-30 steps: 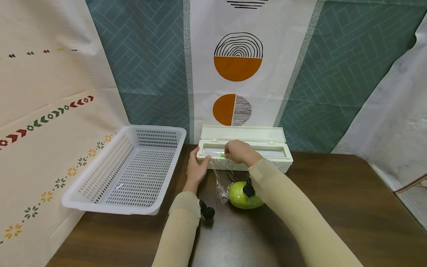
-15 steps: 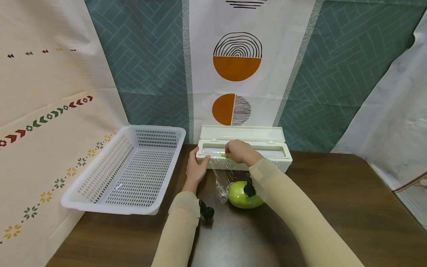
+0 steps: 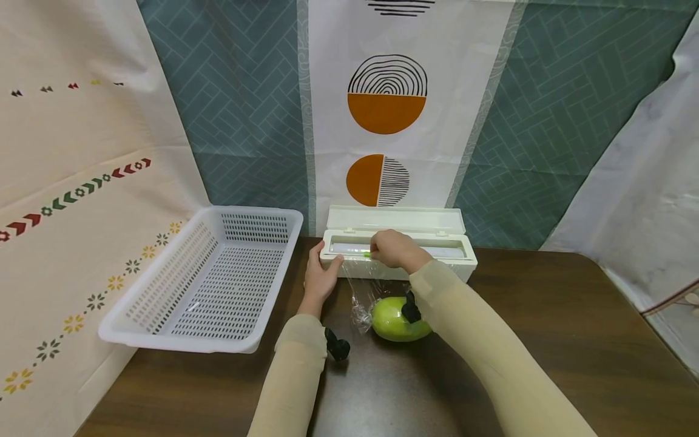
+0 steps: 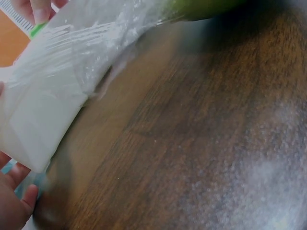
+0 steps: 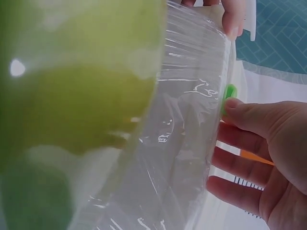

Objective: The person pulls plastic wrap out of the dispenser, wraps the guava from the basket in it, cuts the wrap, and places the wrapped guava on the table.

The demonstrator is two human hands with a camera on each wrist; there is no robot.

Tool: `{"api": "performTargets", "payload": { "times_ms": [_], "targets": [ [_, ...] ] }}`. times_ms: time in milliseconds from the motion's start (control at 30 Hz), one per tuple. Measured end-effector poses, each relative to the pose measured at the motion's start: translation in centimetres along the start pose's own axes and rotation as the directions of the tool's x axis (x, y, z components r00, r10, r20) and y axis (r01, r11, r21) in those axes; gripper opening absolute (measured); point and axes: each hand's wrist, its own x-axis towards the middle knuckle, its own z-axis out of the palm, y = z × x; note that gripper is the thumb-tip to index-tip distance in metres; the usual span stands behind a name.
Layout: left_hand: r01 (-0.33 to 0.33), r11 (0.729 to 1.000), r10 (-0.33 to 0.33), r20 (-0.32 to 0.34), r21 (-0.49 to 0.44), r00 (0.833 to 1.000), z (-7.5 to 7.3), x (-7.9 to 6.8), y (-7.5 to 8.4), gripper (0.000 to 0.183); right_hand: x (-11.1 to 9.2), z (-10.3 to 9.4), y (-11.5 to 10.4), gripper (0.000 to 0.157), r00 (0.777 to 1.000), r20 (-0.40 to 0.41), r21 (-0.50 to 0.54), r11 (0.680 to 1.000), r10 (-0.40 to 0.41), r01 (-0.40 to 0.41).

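A white cling film dispenser [image 3: 464, 271] lies at the back of the table with its lid raised and a roll inside. My left hand [image 3: 321, 278] grips its left end, thumb at the front edge. On the front edge sits a small green slide cutter [image 5: 230, 92], pinched by the thumb and fingers of my right hand [image 3: 397, 249]. Clear film [image 5: 180, 115] hangs from that edge, bunched at its lower left in the head view. A glossy green fruit [image 3: 394, 320] rests in front of the dispenser, with film over it, partly hidden by my right wrist camera.
A white slotted plastic basket [image 3: 114, 331] stands on the left of the dark wooden table [image 3: 546, 340]. Patterned cloth [image 3: 246, 121] hangs right behind the dispenser, and a cream cloth [image 3: 82, 200] borders the left side.
The right hand has slid the green cutter slightly to the right along the dispenser's edge. The left hand keeps its hold on the left end, and the fruit stays in place.
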Motion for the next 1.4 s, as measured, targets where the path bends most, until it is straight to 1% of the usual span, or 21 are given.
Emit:
{"api": "performTargets", "payload": {
  "times_ms": [700, 1000, 1400],
  "targets": [
    [0.008, 1.000, -0.008, -0.018, 0.005, 1.000, 0.07, 0.14, -0.22, 0.062, -0.27, -0.20, 0.27, 0.015, 1.000, 0.003, -0.010, 1.000, 0.002, -0.002],
    [0.011, 1.000, -0.011, -0.018, 0.013, 1.000, 0.14, 0.17, -0.22, 0.063, -0.27, -0.17, 0.54, 0.016, 1.000, 0.002, -0.004, 1.000, -0.009, 0.009],
    [0.010, 1.000, -0.009, -0.018, 0.010, 1.000, 0.15, 0.15, -0.12, 0.063, -0.49, -0.44, 0.51, 0.016, 1.000, 0.012, -0.006, 1.000, -0.001, 0.001]
  ]
}}
